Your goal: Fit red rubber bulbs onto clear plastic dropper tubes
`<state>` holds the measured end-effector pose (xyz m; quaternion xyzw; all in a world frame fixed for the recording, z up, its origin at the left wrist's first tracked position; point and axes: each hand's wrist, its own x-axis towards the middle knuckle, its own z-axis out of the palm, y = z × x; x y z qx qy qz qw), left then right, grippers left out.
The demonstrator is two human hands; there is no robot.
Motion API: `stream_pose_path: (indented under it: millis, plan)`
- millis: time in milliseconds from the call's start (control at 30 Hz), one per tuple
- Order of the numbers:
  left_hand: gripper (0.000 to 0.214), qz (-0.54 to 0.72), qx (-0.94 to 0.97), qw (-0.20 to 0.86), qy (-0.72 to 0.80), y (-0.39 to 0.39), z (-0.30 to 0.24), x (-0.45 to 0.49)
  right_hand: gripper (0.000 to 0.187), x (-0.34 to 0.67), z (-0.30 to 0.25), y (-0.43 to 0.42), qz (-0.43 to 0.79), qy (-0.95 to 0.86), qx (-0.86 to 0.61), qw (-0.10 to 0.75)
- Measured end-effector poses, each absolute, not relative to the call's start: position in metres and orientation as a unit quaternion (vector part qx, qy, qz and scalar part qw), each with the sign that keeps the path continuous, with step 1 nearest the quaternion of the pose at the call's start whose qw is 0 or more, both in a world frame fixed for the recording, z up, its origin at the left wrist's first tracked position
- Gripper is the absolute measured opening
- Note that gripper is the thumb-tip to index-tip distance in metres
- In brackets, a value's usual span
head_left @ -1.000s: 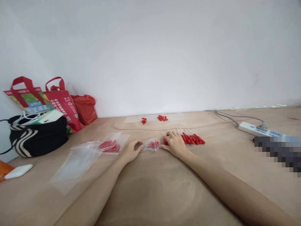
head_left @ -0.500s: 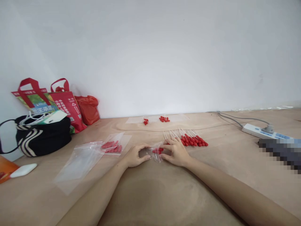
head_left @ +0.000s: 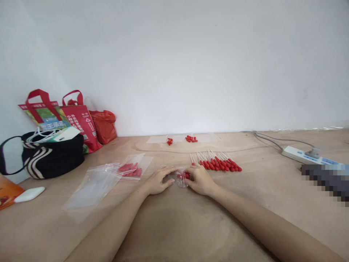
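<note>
Between my hands is a small clear plastic bag (head_left: 182,183), crumpled, with a few red tips (head_left: 187,175) showing at it; whether these lie inside cannot be made out. My left hand (head_left: 160,181) curves round the bag's left side, thumb and fingers bent towards it. On the other side, my right hand (head_left: 201,179) closes its thumb and fingers on the bag's right edge, hiding part of the contents. Just beyond my right hand lies a row of red-tipped sticks (head_left: 218,163), pale ends pointing to the wall. Left of my left hand are flat zip bags (head_left: 91,189) and a bag of red-tipped pieces (head_left: 130,170).
Near the wall lie two more clear bags with red tips (head_left: 169,141) (head_left: 191,138). A black bag (head_left: 58,156), red shopping bags (head_left: 81,125) and a white oval object (head_left: 29,194) stand left. At right are a power strip (head_left: 300,154) and its cable (head_left: 275,137).
My right hand has drawn slightly left and its fingers have curled in more over the bag. The red tips in the bag have shifted and bunched. My left hand stays nearly in place.
</note>
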<state>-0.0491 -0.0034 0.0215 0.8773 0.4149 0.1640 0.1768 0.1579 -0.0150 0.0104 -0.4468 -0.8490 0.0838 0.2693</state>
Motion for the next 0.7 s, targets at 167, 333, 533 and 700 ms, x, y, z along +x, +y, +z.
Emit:
stream_pose_path:
  millis: [167,333,533,700]
  plan:
    - [0.051,0.145,0.88,0.185,0.414,-0.003,0.023,-0.052,0.018,0.167,0.013,-0.018,0.098,-0.837,-0.416,0.342]
    - [0.055,0.139,0.88,0.2,0.408,-0.006,0.029,-0.051,0.022,0.184,0.016,-0.008,0.236,-0.796,-0.368,0.419]
    - [0.057,0.105,0.877,0.194,0.428,-0.009,0.034,-0.05,0.027,0.223,0.032,0.015,0.424,-0.687,-0.375,0.456]
    - [0.052,0.116,0.866,0.194,0.446,-0.007,0.033,-0.049,0.032,0.246,0.043,0.027,0.38,-0.59,-0.425,0.571]
